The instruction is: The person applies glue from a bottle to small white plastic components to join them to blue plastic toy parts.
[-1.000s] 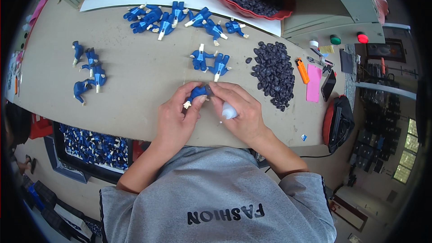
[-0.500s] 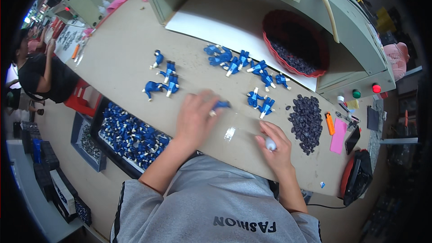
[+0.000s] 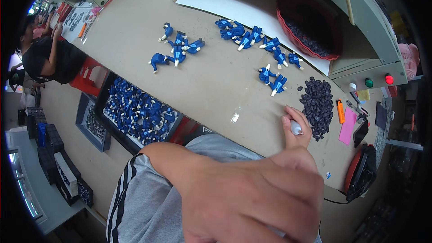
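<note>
My left hand (image 3: 252,193) is raised close to the camera, back of the hand showing, above my lap. Its fingers bend down and away, partly blurred, so what they may hold is hidden. At the table's near right, my right hand (image 3: 297,132) is closed around a pale grey, round-ended object (image 3: 296,128); the rest of it is covered by the fingers. Beside that hand lies a heap of small dark pieces (image 3: 317,108). Blue figurines with whitish parts lie in a left group (image 3: 179,55), a far middle group (image 3: 244,40) and a pair (image 3: 278,85).
A black tray (image 3: 104,91) heaped with blue-and-white parts stands below the table's left edge. A red bowl (image 3: 280,14) of dark pieces sits at the back. An orange cutter (image 3: 340,111), pink sheet (image 3: 347,131) and black pouch (image 3: 361,171) lie right. Another person (image 3: 49,60) works left.
My left hand has left the tabletop and come up toward the camera. The figurine it held now lies with the left group. My right hand keeps its pale object. The view has shifted.
</note>
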Demonstrator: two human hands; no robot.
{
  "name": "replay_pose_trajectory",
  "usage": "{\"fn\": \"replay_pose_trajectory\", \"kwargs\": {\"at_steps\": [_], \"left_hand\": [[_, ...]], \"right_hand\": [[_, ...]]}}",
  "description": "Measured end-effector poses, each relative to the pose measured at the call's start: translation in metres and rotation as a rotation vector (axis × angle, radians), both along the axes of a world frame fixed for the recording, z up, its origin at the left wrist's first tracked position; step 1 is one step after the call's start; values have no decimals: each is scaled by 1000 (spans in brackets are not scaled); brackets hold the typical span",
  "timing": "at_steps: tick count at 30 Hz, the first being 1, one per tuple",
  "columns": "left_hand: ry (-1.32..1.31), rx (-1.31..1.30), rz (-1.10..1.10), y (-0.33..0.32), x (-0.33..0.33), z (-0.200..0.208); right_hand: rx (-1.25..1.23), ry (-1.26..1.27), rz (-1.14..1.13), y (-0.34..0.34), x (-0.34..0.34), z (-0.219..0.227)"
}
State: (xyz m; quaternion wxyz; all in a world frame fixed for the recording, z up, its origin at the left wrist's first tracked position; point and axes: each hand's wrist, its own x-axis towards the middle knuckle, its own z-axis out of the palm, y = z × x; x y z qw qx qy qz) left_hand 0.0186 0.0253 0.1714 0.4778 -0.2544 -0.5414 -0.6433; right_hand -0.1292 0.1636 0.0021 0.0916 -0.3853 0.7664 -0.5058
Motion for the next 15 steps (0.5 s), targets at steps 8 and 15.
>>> {"fn": "replay_pose_trajectory", "kwargs": {"at_steps": [8, 15], "left_hand": [[42, 19, 237, 3, -10, -3], [-700, -641, 410, -105, -65, -109]], "right_hand": [[-13, 7, 11, 3, 0, -5], [-52, -257, 5, 13, -3, -10]]}}
